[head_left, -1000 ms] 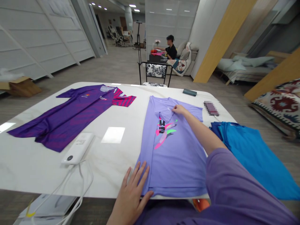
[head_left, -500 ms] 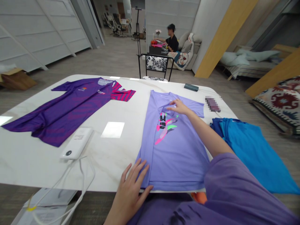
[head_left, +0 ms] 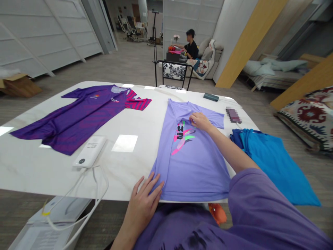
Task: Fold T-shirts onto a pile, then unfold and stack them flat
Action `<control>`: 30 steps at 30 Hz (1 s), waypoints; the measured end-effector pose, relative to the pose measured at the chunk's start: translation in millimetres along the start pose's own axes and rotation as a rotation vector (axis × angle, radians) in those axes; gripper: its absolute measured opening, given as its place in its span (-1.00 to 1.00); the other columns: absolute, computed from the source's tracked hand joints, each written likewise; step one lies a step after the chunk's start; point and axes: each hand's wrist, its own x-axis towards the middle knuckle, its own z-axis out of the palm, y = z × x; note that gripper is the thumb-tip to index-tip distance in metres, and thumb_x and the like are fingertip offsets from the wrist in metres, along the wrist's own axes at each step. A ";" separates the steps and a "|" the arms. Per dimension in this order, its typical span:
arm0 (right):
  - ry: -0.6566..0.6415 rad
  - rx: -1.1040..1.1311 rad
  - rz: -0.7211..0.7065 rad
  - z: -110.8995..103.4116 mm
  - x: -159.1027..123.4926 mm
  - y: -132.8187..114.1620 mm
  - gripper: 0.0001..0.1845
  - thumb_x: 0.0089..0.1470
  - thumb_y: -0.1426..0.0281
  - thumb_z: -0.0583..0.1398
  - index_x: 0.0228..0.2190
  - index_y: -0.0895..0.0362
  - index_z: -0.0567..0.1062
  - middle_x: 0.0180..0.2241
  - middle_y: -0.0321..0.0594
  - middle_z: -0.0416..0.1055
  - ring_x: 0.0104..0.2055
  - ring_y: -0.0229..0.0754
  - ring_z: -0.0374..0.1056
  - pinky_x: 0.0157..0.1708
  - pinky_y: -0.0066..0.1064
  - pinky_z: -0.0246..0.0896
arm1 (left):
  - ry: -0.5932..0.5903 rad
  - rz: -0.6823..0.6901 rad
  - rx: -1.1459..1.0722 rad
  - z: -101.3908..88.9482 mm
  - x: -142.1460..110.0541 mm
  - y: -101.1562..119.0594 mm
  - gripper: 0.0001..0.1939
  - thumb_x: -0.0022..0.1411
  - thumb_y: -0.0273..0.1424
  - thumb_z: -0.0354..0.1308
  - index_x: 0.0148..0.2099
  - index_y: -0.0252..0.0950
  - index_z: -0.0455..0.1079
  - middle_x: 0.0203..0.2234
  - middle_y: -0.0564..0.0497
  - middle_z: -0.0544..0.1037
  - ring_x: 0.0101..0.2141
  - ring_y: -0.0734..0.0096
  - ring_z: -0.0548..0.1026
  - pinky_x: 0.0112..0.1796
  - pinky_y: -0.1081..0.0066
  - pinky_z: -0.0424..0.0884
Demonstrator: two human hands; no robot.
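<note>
A lavender T-shirt (head_left: 197,166) with a colourful print lies on the white table, its left side folded inward in a long strip. My left hand (head_left: 147,194) rests on the lower left corner of that shirt, fingers stretched out along the folded edge. Near the neckline, my right hand (head_left: 200,121) has its fingers closed on the fabric, which bunches up just above the print. The fingertips are partly hidden by the hand itself. Across the table to the left, a purple jersey (head_left: 85,114) with pink striped sleeve is spread out.
On the white table (head_left: 125,184) sit a white power bank (head_left: 90,152) with cables, a dark case (head_left: 211,97) and a phone (head_left: 233,115). Folded blue clothes (head_left: 275,163) lie at the right edge. A chair (head_left: 173,71) stands beyond; a person (head_left: 191,47) sits farther back.
My right hand's fingers have drawn together on the shirt near the neckline, where they were spread more before. The left hand stays on the lower corner. The view has shifted slightly.
</note>
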 end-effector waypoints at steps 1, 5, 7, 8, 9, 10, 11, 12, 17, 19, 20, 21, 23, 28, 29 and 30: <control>-0.049 0.033 -0.024 1.6 -3.8 -0.9 -0.72 0.27 0.45 0.25 -0.01 0.07 0.63 -0.05 -0.03 0.65 0.01 0.10 0.50 0.10 -0.14 0.26 | 0.005 0.006 -0.006 -0.3 -1.6 -0.3 -0.58 0.65 -0.40 0.17 0.40 0.03 0.59 0.48 0.10 0.52 0.47 0.16 0.49 0.47 -0.01 0.38; 0.032 0.216 0.071 7.9 -7.3 -8.8 -0.56 0.28 0.31 0.31 0.16 0.08 0.57 0.02 -0.04 0.63 0.03 0.07 0.51 0.12 -0.14 0.35 | 0.044 -0.005 -0.041 -3.0 -0.9 6.1 -0.60 0.64 -0.44 0.18 0.39 -0.04 0.60 0.40 0.04 0.61 0.43 0.17 0.54 0.50 0.03 0.32; 0.139 0.270 0.117 10.8 -2.8 -19.7 -0.48 0.32 0.21 0.33 0.23 0.11 0.54 0.12 0.04 0.59 0.12 0.12 0.50 0.19 -0.09 0.38 | 0.078 -0.020 -0.073 -4.6 4.6 13.0 -0.61 0.65 -0.44 0.18 0.37 -0.06 0.61 0.35 0.02 0.66 0.41 0.14 0.57 0.50 0.01 0.33; 0.149 0.282 0.111 12.4 0.1 -27.4 -0.47 0.34 0.17 0.33 0.24 0.11 0.53 0.15 0.05 0.57 0.16 0.14 0.49 0.23 -0.06 0.38 | 0.091 -0.027 -0.096 -5.3 8.2 16.8 -0.62 0.65 -0.45 0.17 0.36 -0.07 0.61 0.33 0.01 0.67 0.40 0.14 0.57 0.49 0.00 0.34; 0.129 0.284 0.092 14.1 3.0 -36.2 -0.47 0.35 0.14 0.34 0.24 0.10 0.54 0.18 0.05 0.56 0.20 0.16 0.48 0.27 -0.03 0.37 | 0.099 -0.033 -0.122 -5.8 11.9 20.5 -0.62 0.65 -0.45 0.17 0.35 -0.08 0.61 0.32 0.00 0.68 0.39 0.13 0.58 0.48 0.00 0.36; 0.091 0.277 0.072 15.8 5.7 -45.9 -0.49 0.36 0.13 0.34 0.22 0.09 0.56 0.19 0.05 0.56 0.21 0.18 0.48 0.29 -0.01 0.36 | 0.098 -0.036 -0.147 -6.1 15.5 24.0 -0.63 0.65 -0.45 0.17 0.35 -0.09 0.61 0.32 -0.01 0.68 0.38 0.14 0.59 0.46 0.00 0.38; 0.055 0.263 0.065 17.6 8.1 -55.9 -0.51 0.37 0.13 0.34 0.20 0.08 0.57 0.18 0.04 0.56 0.21 0.19 0.47 0.30 0.01 0.36 | 0.089 -0.040 -0.169 -6.3 18.6 27.1 -0.64 0.66 -0.44 0.17 0.34 -0.10 0.62 0.31 -0.02 0.68 0.37 0.14 0.60 0.45 -0.01 0.40; 0.030 0.247 0.079 19.2 10.0 -65.8 -0.54 0.37 0.14 0.34 0.18 0.08 0.58 0.15 0.04 0.57 0.19 0.20 0.48 0.28 0.02 0.37 | 0.073 -0.040 -0.186 -6.2 21.0 29.8 -0.65 0.66 -0.43 0.17 0.33 -0.11 0.62 0.32 -0.03 0.68 0.36 0.13 0.60 0.44 -0.01 0.42; -0.006 0.227 0.179 21.7 15.2 -96.7 -0.54 0.36 0.16 0.36 0.16 0.13 0.57 0.06 0.02 0.59 0.09 0.17 0.51 0.16 -0.04 0.45 | -0.005 -0.029 -0.205 -6.0 21.0 33.7 -0.62 0.63 -0.24 0.25 0.37 -0.15 0.60 0.39 -0.13 0.61 0.36 0.02 0.59 0.35 -0.02 0.54; -0.033 0.206 0.142 19.2 16.4 -97.1 -0.50 0.33 0.21 0.38 0.21 0.11 0.56 0.11 0.03 0.58 0.12 0.16 0.52 0.17 -0.07 0.45 | -0.011 -0.041 -0.183 -6.9 17.9 31.0 -0.51 0.65 -0.23 0.22 0.50 -0.18 0.49 0.44 -0.18 0.56 0.40 0.00 0.55 0.32 0.01 0.57; -0.059 0.197 0.124 17.7 17.3 -95.0 -0.51 0.32 0.23 0.38 0.21 0.09 0.58 0.12 0.02 0.58 0.12 0.15 0.52 0.16 -0.09 0.44 | -0.016 -0.050 -0.164 -7.4 16.0 29.2 -0.47 0.66 -0.23 0.19 0.55 -0.20 0.43 0.46 -0.20 0.53 0.42 -0.01 0.53 0.32 0.02 0.57; -0.096 0.200 0.115 16.1 18.9 -91.8 -0.56 0.33 0.25 0.37 0.18 0.07 0.61 0.11 0.00 0.59 0.10 0.13 0.53 0.15 -0.11 0.45 | -0.028 -0.060 -0.140 -7.7 13.9 27.3 -0.44 0.67 -0.24 0.17 0.58 -0.23 0.39 0.49 -0.21 0.50 0.44 -0.01 0.51 0.32 0.03 0.57; -0.157 0.239 0.131 13.9 25.2 -82.8 -0.73 0.39 0.22 0.33 0.03 0.04 0.68 0.03 -0.03 0.63 0.02 0.08 0.56 0.10 -0.16 0.46 | -0.068 -0.081 -0.090 -7.7 8.9 24.0 -0.43 0.68 -0.23 0.15 0.60 -0.24 0.36 0.53 -0.20 0.45 0.47 -0.01 0.47 0.33 0.04 0.57; 0.004 0.400 0.215 22.1 77.3 -56.2 -0.54 0.52 0.17 0.14 0.26 0.05 0.61 0.17 0.01 0.63 0.22 0.14 0.54 0.34 0.00 0.42 | -0.075 -0.120 -0.055 -2.7 7.4 17.0 -0.50 0.68 -0.42 0.04 0.53 -0.13 0.47 0.50 -0.07 0.50 0.48 0.13 0.47 0.35 0.09 0.57; 0.008 0.429 0.203 26.7 93.9 -51.8 -0.46 0.53 0.14 0.13 0.36 0.05 0.55 0.26 0.02 0.59 0.32 0.15 0.49 0.43 0.05 0.35 | -0.060 -0.117 -0.060 -0.5 12.9 15.1 -0.47 0.67 -0.47 0.01 0.53 -0.12 0.47 0.49 -0.05 0.51 0.49 0.16 0.46 0.38 0.08 0.54; -0.007 0.452 0.185 32.3 111.4 -47.8 -0.39 0.53 0.10 0.13 0.44 0.05 0.49 0.36 0.03 0.52 0.42 0.17 0.42 0.51 0.08 0.26 | -0.048 -0.104 -0.065 2.2 20.7 13.0 -0.45 0.66 -0.49 -0.01 0.55 -0.12 0.44 0.50 -0.03 0.50 0.50 0.17 0.44 0.42 0.07 0.51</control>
